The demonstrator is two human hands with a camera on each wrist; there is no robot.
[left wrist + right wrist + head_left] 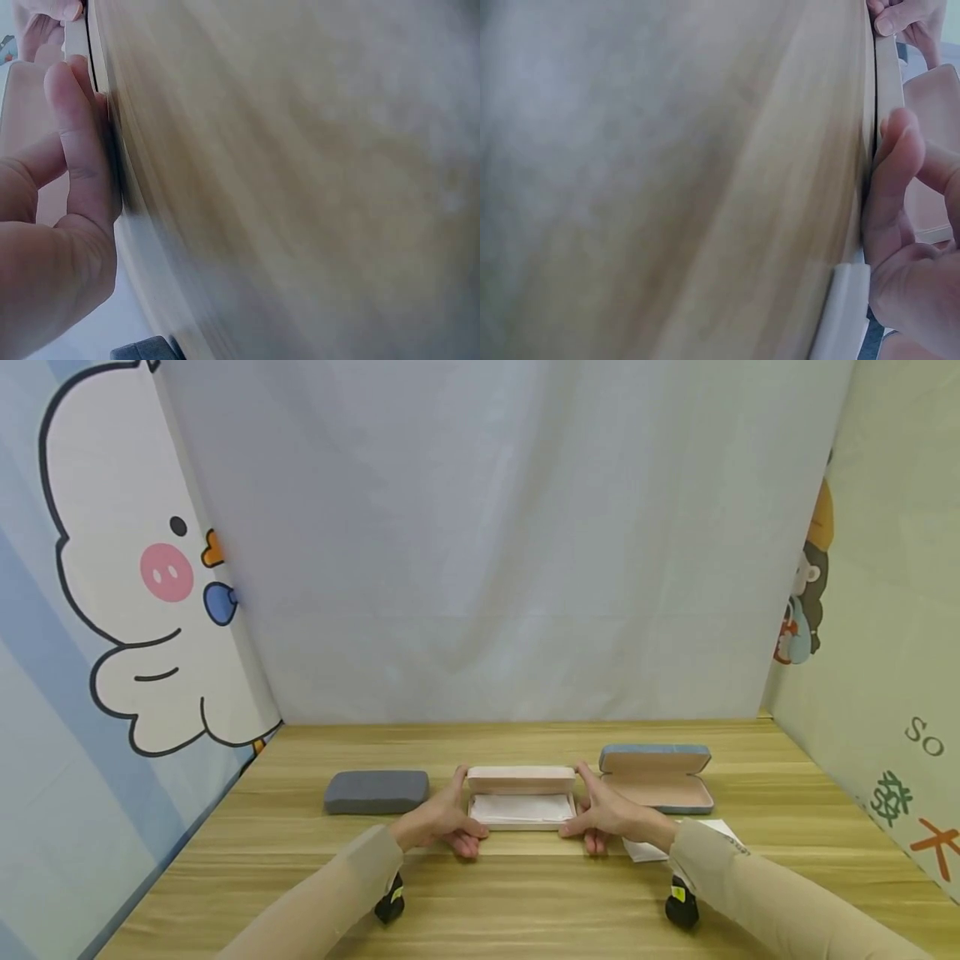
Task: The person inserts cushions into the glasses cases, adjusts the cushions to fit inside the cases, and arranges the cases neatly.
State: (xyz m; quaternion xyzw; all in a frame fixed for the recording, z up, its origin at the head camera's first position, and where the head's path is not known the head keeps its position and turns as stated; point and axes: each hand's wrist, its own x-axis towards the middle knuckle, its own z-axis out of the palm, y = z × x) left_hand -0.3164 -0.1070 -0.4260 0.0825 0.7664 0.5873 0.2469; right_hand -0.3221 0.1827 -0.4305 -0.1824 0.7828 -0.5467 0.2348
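A pale pinkish-white eyeglass case [522, 780] stands open on the table in the head view, its lid raised at the back. White folded material [522, 808] lies inside it. My left hand [442, 820] grips the case's left end, thumb at the front corner and a finger reaching up beside the lid. At the opposite end my right hand [611, 817] holds it in the same way. In the left wrist view the case's lid [26, 105] shows behind the fingers. The right wrist view shows the front wall [889, 75] close over the wood.
On the left lies a closed grey eyeglass case [377, 792]. A blue eyeglass case [656, 752] with a pinkish lining stands open at the right. White sheet-like material [645, 852] lies partly under my right wrist. A pale curtain [480, 568] hangs behind the wooden table [517, 910].
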